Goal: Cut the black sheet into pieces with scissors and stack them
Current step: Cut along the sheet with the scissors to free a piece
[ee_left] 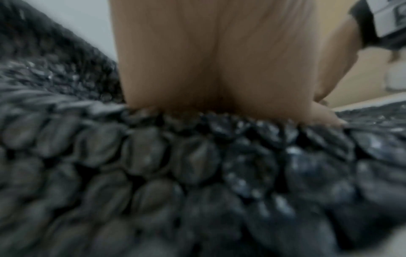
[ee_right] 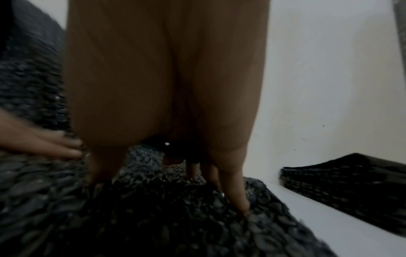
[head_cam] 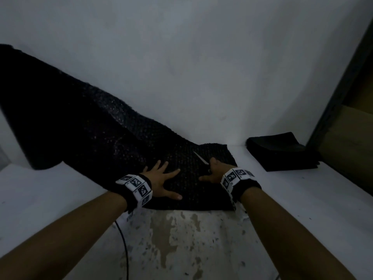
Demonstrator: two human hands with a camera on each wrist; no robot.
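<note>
Stretching from your ten o'clock down to centre, the black sheet point(head_cam: 84, 134) of bubbled wrap is the largest thing before you: its far end rises against the white wall point(head_cam: 201, 57), while its near end lies flat on the white counter point(head_cam: 50, 188) right in front of you. The counter's near edge at six o'clock shows worn, patchy paint, and a dark cable point(head_cam: 124, 249) runs off it at about seven o'clock.

At your two o'clock, well apart from the sheet, a stack of cut black pieces point(head_cam: 282, 152) sits on the counter beside a dark frame point(head_cam: 333, 102).

Your left hand point(head_cam: 161, 178) lies palm down on the flat part of the sheet, its fingers point(head_cam: 173, 173) spread and straight, pressing the bubbles. Just to its right, toward one o'clock, your right hand point(head_cam: 217, 171) also rests on the sheet; it holds the scissors point(head_cam: 201, 158) by their dark handles, with the thumb stretched out toward the left hand and other fingers touching the wrap. The pale blades point away toward eleven o'clock and lie low over the sheet; whether they are parted you cannot tell. Both wrists wear bands with black-and-white markers point(head_cam: 139, 187).
</note>
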